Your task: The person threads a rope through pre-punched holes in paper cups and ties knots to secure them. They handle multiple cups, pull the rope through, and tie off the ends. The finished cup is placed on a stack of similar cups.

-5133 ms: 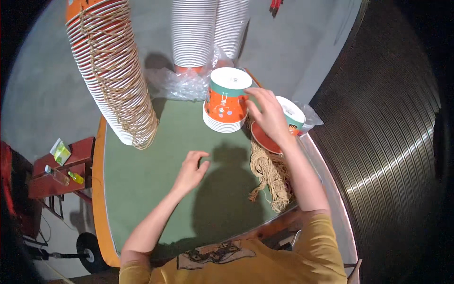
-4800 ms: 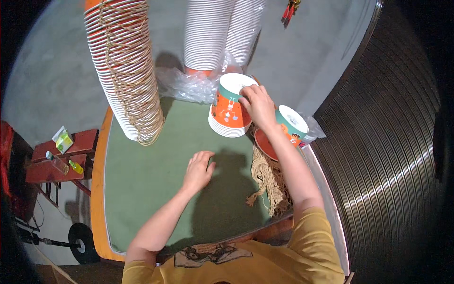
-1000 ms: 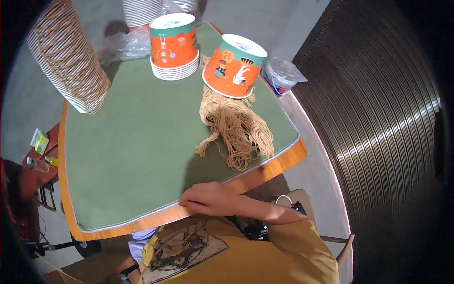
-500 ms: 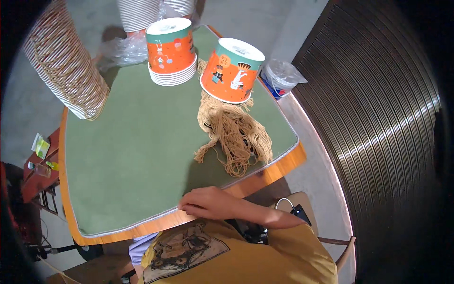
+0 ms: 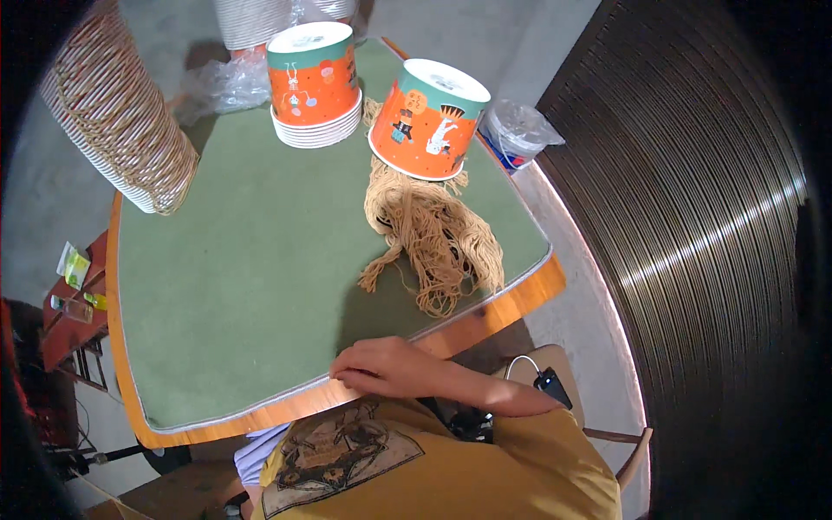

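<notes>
My right hand [image 5: 386,365] rests on the table's near edge with its fingers curled together, and nothing shows in them. My left hand is out of sight. Beyond the right hand, a loose bundle of tan cord [image 5: 433,238] lies on the green table top [image 5: 251,277]. An upside-down orange and green paper bucket [image 5: 425,130] stands on the bundle's far end. To its left is a stack of similar upturned buckets [image 5: 314,91], with several white rims at its bottom. At the far left leans a tall stack of buckets wound with tan cord [image 5: 130,113].
Crumpled clear plastic [image 5: 227,85] and more stacked white buckets [image 5: 251,22] are past the far edge. A lidded pail [image 5: 520,137] stands beyond the right edge, near a ribbed dark shutter [image 5: 685,225]. A red stool [image 5: 74,334] with bottles is at left.
The table and its things sit slightly higher in the picture, as my view has shifted a little. My right hand stays at the table edge.
</notes>
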`<state>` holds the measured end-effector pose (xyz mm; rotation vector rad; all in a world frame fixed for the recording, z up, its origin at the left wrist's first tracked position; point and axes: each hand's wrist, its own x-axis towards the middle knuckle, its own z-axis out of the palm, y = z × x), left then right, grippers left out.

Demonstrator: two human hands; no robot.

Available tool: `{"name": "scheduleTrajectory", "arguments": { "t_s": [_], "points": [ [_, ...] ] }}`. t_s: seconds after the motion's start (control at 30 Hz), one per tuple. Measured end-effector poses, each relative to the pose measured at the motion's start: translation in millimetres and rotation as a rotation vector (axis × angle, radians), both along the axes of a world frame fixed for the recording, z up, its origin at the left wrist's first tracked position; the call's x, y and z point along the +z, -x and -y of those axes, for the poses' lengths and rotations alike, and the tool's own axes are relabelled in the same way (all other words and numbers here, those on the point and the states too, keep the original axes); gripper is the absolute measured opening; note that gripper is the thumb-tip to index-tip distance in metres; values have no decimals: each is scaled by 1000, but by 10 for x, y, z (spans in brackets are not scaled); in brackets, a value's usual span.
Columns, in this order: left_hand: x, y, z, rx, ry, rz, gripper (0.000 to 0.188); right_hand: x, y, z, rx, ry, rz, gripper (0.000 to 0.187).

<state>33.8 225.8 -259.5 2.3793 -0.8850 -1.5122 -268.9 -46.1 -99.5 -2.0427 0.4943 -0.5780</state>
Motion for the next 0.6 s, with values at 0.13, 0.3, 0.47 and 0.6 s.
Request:
{"name": "scheduleTrajectory", "arguments": {
  "t_s": [0.13,0.3,0.47,0.6],
  "points": [
    [0,-39,37,-15,2,2,30,-30,4,2,-4,5,4,18],
    [-21,-56,6,-50,-5,11,30,-34,69,-16,-88,86,-15,17],
    [-26,-96,-9,-98,-5,10,29,23,685,14,-603,341,-147,12],
    [126,-139,11,-178,0,18,28,77,1163,143,-910,495,-306,19]
  ]
}}
